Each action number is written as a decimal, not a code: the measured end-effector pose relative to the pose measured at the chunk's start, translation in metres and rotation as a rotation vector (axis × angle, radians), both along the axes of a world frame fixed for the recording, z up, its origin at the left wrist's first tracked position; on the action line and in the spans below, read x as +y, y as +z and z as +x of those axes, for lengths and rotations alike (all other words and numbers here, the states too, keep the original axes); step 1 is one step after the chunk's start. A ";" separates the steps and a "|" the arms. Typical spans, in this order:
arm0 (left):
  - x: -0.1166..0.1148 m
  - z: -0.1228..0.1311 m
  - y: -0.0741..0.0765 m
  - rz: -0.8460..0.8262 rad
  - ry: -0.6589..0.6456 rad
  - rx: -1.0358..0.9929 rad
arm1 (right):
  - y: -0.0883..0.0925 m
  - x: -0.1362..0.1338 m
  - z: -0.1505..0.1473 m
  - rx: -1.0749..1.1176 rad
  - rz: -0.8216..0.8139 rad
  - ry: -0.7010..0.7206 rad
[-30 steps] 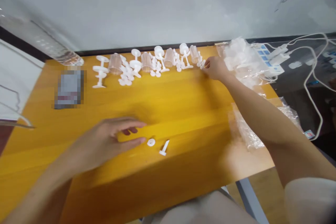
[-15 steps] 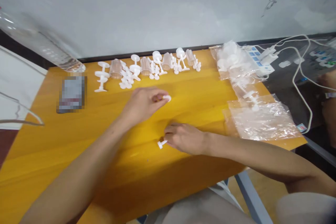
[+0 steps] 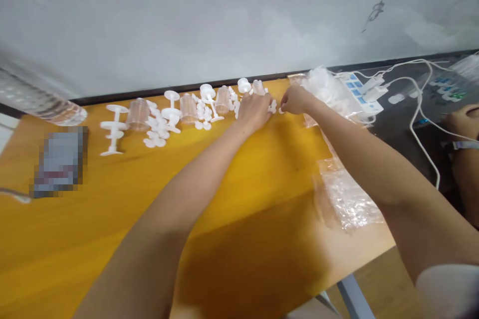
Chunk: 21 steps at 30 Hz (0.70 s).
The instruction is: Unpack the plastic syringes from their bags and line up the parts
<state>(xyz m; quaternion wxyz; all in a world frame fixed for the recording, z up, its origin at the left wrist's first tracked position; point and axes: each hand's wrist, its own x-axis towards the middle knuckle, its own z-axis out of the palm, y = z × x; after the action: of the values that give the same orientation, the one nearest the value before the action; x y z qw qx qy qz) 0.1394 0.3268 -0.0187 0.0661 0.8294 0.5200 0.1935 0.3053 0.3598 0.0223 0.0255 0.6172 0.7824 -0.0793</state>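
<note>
My left hand (image 3: 255,109) is at the right end of a row of plastic parts, fingers curled against small white plastic pieces (image 3: 273,106); what lies inside its grip is partly hidden. Just to the right, my right hand (image 3: 297,100) pinches a small white plastic piece (image 3: 281,109) close to the table top. Along the back edge stand clear ribbed plastic cups (image 3: 188,108), white stemmed parts with discs (image 3: 113,129) and clusters of small white knobbed pieces (image 3: 155,132). The hands cover part of the rightmost group.
A plastic bag of white parts (image 3: 324,87) and a flat clear bag (image 3: 352,197) lie at the right, near a power strip (image 3: 361,92) with white cables. At the left are a large clear bottle (image 3: 56,104) and a pixelated object (image 3: 60,159). Another person's hand (image 3: 464,122) shows far right.
Both hands have moved from the middle of the table to the right end of the parts row, each carrying a small white piece before. The view has shifted right.
</note>
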 end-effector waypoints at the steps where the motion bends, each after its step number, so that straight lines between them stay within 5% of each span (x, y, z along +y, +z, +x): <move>1: 0.002 0.001 -0.002 0.012 -0.001 0.020 | -0.004 0.005 -0.003 -0.024 -0.026 -0.019; 5: -0.002 -0.002 -0.006 0.089 0.000 0.013 | 0.009 0.000 0.001 0.048 -0.018 -0.101; 9: -0.026 -0.005 -0.005 0.100 0.012 -0.163 | 0.050 -0.024 0.041 0.068 0.173 -0.230; 12: -0.050 0.017 -0.008 0.009 -0.098 -0.284 | 0.065 -0.041 0.075 -0.044 0.244 -0.360; 16: -0.062 0.081 -0.021 -0.088 -0.271 -0.325 | 0.051 -0.049 0.102 -0.141 0.138 -0.448; 21: -0.048 0.127 -0.028 -0.142 -0.152 -0.278 | 0.034 -0.050 0.111 -0.067 0.111 -0.446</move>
<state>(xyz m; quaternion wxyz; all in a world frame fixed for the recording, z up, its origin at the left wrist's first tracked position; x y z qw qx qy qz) 0.2668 0.2789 -0.0470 0.2100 0.8247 0.4541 0.2637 0.4158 0.3096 0.0564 -0.0008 0.7777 0.6283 -0.0194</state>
